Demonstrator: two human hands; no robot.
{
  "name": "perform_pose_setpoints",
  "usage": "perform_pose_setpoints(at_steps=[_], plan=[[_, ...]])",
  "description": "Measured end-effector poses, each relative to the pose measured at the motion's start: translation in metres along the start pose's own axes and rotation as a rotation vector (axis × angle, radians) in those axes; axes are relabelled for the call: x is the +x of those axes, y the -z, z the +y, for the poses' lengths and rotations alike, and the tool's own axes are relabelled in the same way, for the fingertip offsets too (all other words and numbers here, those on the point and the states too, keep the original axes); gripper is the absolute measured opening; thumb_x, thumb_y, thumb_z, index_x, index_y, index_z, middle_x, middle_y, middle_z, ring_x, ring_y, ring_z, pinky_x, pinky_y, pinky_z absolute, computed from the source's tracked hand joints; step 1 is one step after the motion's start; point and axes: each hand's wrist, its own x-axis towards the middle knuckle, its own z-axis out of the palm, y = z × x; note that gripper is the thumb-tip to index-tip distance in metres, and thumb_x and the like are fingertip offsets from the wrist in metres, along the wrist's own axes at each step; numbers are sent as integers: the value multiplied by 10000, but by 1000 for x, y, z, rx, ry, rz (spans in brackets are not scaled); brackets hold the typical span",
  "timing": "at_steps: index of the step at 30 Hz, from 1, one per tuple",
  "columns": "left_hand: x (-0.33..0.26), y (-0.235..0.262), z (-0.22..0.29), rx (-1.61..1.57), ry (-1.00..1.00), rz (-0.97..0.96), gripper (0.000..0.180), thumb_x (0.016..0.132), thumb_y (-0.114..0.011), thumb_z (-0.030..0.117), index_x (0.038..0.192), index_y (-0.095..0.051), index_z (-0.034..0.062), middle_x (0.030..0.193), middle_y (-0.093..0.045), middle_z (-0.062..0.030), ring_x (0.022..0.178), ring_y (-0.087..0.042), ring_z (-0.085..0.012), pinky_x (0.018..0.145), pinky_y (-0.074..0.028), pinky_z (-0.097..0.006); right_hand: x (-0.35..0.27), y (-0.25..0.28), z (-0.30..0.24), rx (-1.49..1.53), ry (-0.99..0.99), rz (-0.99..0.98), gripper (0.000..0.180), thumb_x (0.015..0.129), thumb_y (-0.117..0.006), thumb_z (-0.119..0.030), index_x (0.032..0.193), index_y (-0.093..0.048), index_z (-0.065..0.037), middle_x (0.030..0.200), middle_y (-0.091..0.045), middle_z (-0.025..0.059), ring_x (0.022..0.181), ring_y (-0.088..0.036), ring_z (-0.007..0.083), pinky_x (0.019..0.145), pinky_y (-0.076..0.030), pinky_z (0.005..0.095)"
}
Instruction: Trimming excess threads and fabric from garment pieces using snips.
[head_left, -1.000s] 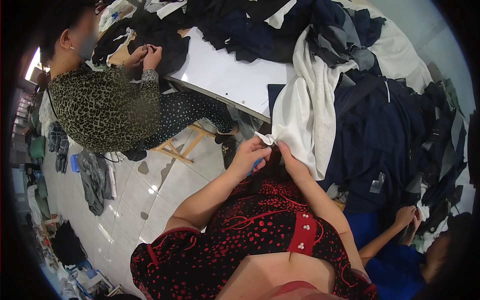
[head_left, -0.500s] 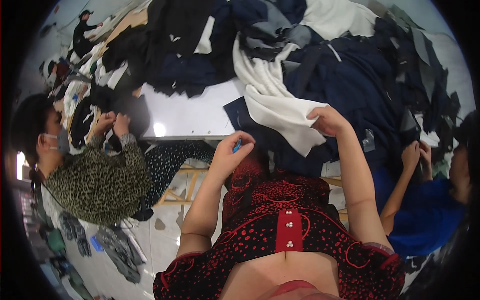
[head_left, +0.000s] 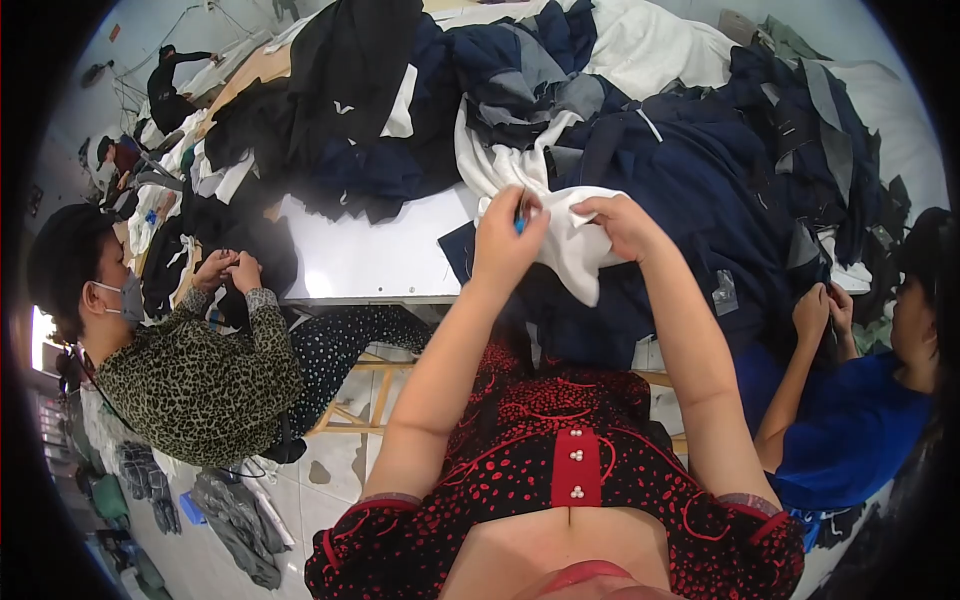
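A length of white cloth runs from the heap down toward me, its near corner hanging between my hands. My right hand is closed on the cloth's right edge, pinching it between thumb and fingers. At the cloth's left side is my left hand, its fingers curled round a small blue tool. Only a bit of that tool shows, so its exact kind is hidden. Whether the left fingertips also grip the cloth, I cannot tell.
A large heap of navy fabric covers the white table, with black cloth at the back left. One co-worker sits at my left, another in blue at my right. Cloth pieces lie on the floor.
My left hand has moved up and right to the white cloth, carrying the blue tool. My right hand has shifted slightly left with the cloth, whose corner is drawn up.
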Motion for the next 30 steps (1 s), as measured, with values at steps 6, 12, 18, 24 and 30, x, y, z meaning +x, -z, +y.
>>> perform_pose_setpoints(at_steps=[6, 12, 18, 24, 30], plan=[[-71, 3, -26, -55, 34, -139, 150, 786, -599, 143, 835, -511, 32, 686, -511, -32, 560, -468, -116, 503, -378, -242, -10, -40, 31, 317, 44, -10, 252, 841, -535, -143, 1029, -547, 24, 958, -609, 137, 863, -609, 234, 766, -488, 361], [-106, 11, -40, -1383, 901, -342, 326, 880, -453, 338, 1032, -500, 54, 793, -544, -52, 407, -331, -90, 351, -243, -206, -17, -47, 59, 426, 155, -29, 323, 855, -549, -162, 1125, -509, 12, 1043, -588, 104, 949, -573, 208, 831, -448, 353], [-84, 7, -37, -1281, 899, -67, 171, 790, -511, 127, 930, -523, 30, 638, -517, -38, 373, -353, -84, 327, -259, -212, -32, -35, 74, -12, 322, 81, 343, 844, -586, -188, 1120, -537, 9, 1041, -595, 67, 956, -550, 180, 854, -406, 284], [-93, 39, -28, -1133, 932, -87, 338, 733, -470, 28, 1062, -470, 103, 721, -518, -67, 361, -333, -91, 301, -232, -205, -50, -8, 52, -1012, 433, -24, 325, 835, -577, -326, 996, -601, -45, 953, -614, 118, 874, -573, 248, 772, -429, 298], [-107, 42, -23, -1213, 829, -38, 334, 703, -473, 10, 1012, -456, 137, 719, -488, -79, 350, -320, -112, 301, -238, -235, -38, 9, 52, -952, 421, -18, 328, 838, -568, -315, 1031, -598, -51, 951, -624, 120, 860, -580, 251, 788, -432, 297]])
